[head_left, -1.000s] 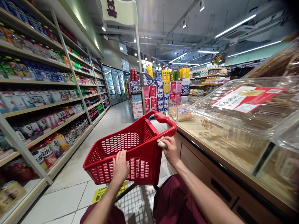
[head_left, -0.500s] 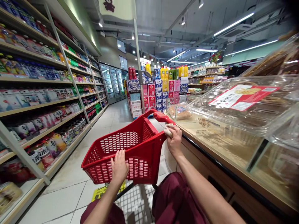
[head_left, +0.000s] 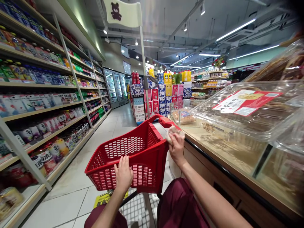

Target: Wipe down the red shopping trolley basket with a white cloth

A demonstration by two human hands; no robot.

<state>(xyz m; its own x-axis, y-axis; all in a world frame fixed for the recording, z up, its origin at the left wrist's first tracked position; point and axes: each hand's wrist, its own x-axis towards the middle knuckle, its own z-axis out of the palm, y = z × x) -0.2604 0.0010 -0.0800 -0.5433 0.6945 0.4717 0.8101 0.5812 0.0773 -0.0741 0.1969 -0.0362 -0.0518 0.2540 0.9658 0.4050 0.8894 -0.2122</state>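
A red plastic shopping cart (head_left: 155, 161) stands in front of my knees, turned at an angle in the aisle. My left hand (head_left: 124, 177) holds the near side of its basket, fingers hooked over the top rim. At the cart's handle end, my right hand (head_left: 176, 148) is closed around a crumpled whitish cloth (head_left: 171, 131). It presses the cloth against the red frame just below the handle (head_left: 165, 121). A pole with a cream bear flag (head_left: 123, 13) rises behind the cart's handle.
Drink shelves (head_left: 42, 114) line the left. A display counter (head_left: 220, 152) with clear food boxes (head_left: 247, 101) is close on my right. Stacked drink cartons (head_left: 163, 98) stand ahead. A yellow floor sign (head_left: 102, 199) lies beneath the cart.
My right hand has shifted slightly with the cloth, which now shows more around the fingers. My left hand stays on the rim. The view has tilted up a little, showing more of the flag.
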